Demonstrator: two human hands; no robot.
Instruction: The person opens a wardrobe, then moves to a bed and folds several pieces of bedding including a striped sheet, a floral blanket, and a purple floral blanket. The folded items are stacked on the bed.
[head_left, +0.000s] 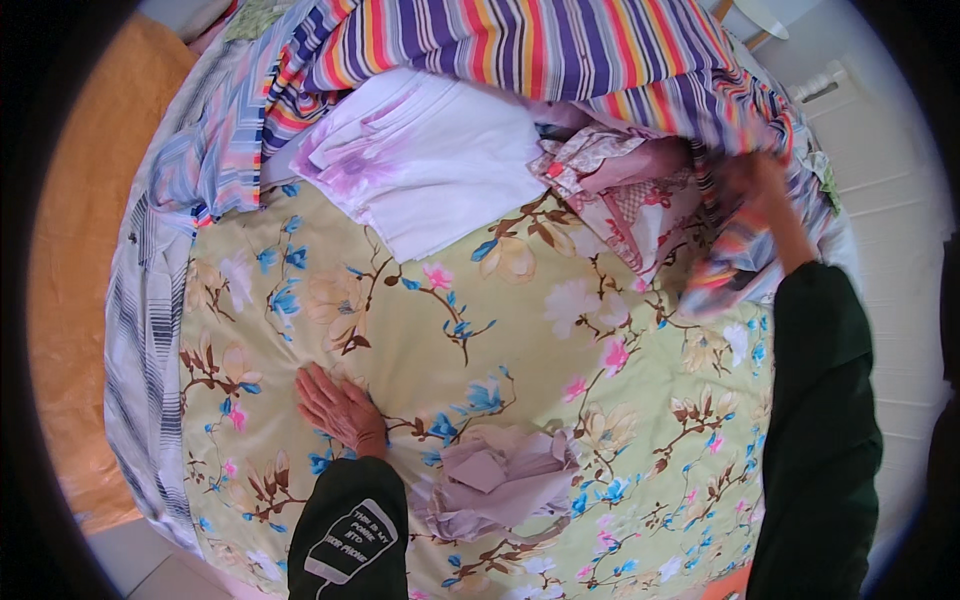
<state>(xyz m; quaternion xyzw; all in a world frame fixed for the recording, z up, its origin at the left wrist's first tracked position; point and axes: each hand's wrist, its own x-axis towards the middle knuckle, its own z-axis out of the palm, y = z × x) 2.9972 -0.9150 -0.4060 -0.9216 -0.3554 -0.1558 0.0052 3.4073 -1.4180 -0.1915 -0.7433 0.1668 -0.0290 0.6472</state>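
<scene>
My left hand (343, 409) lies flat on a floral bedsheet (420, 315), fingers apart and holding nothing. At the upper right, my right hand (754, 180) is blurred and grips the edge of a striped multicoloured sheet (525, 45). Part of that cloth hangs below the hand, its fingers hard to make out. Beside it lies a folded pink patterned cloth (630, 202), its upper edge under the striped sheet. Further left is a folded white cloth (450, 157) with a purple flower print, also partly covered. A crumpled mauve cloth (499, 480) rests on the bedsheet near me.
A black-and-white striped cloth (154, 322) edges the bed on the left, beside an orange-brown surface (82, 285). White panelling (892, 225) stands along the right. Floor tiles (157, 574) show at the lower left.
</scene>
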